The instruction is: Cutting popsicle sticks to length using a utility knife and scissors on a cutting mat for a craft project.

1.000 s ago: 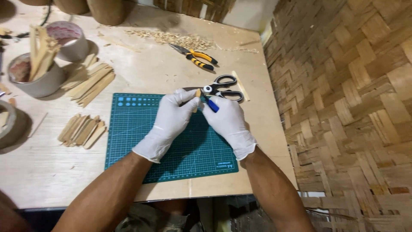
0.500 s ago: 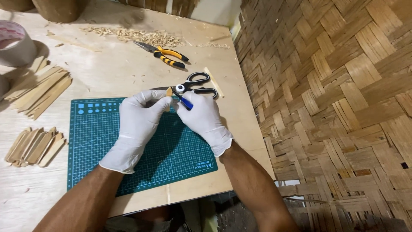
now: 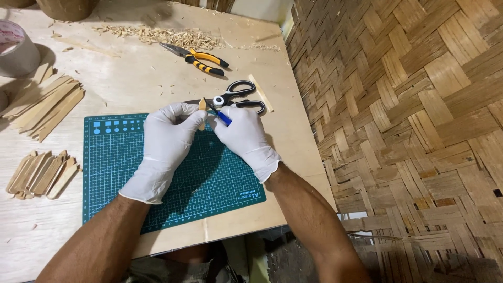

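A: Status at the near edge of the desk (image 3: 157, 78)?

B: Both gloved hands over the green cutting mat (image 3: 126, 173). Left hand (image 3: 166, 141) closed, pinching a small wooden stick (image 3: 202, 112) upright to steady it. Right hand (image 3: 242, 137) gripping a blue-handled tool (image 3: 220, 116), tip against the stick

A: Further back?

B: Black scissors (image 3: 238, 97) just beyond the hands, likely kept within reach. Yellow pliers (image 3: 201, 58) and wood shavings (image 3: 162, 35) near the far edge. Stick piles (image 3: 42, 107) at the left edge

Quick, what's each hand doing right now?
Left hand: closed on a small wooden stick.
Right hand: closed on a blue-handled tool.
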